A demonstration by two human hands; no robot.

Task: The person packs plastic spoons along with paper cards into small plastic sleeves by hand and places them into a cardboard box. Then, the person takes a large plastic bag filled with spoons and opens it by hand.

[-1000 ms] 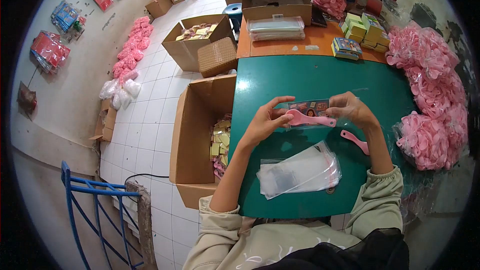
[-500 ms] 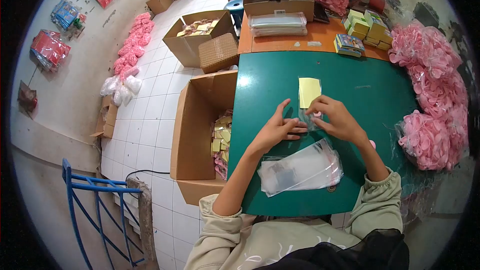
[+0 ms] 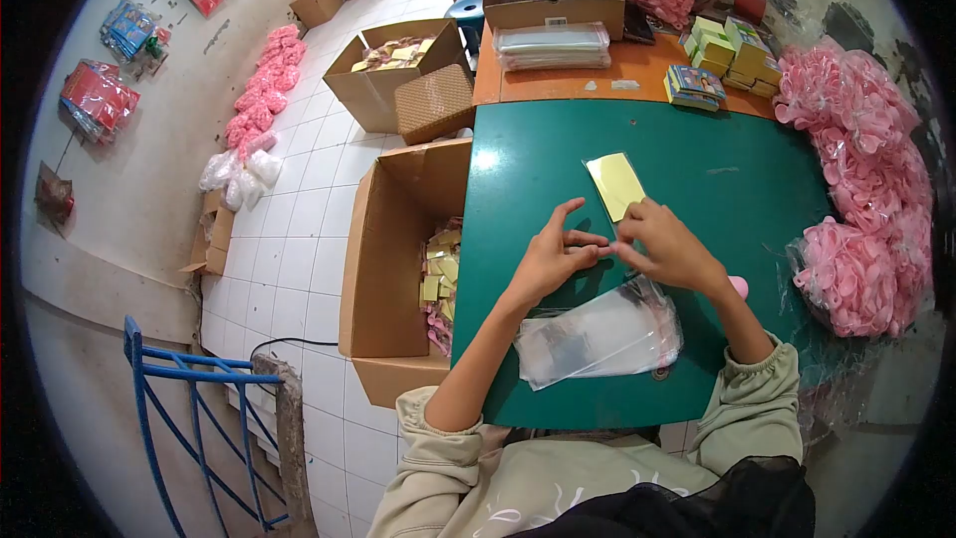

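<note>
A yellow card (image 3: 616, 186) in a clear plastic bag lies tilted on the green table, with the bag's lower end under my fingers. My right hand (image 3: 669, 247) is closed over that lower end, fingers bent and thumb pressed in. Against its fingertips, my left hand (image 3: 554, 257) brings thumb and fingers together while the index finger points up and away. What sits between the left fingertips is too small to tell. Just below both hands is a loose pile of clear plastic bags (image 3: 588, 344). A pink rounded piece (image 3: 738, 286) shows beside my right wrist.
Pink bagged items (image 3: 846, 274) are heaped along the right edge. At the back are card stacks (image 3: 695, 87), a bundle of clear bags (image 3: 553, 47) and a cardboard box (image 3: 554, 16). Left of the table stands a large open carton (image 3: 373, 269) holding packed yellow pieces.
The bag with the yellow card has turned, its top swinging left. My right fingers have closed lower down, and my left thumb and fingers have drawn together to meet them.
</note>
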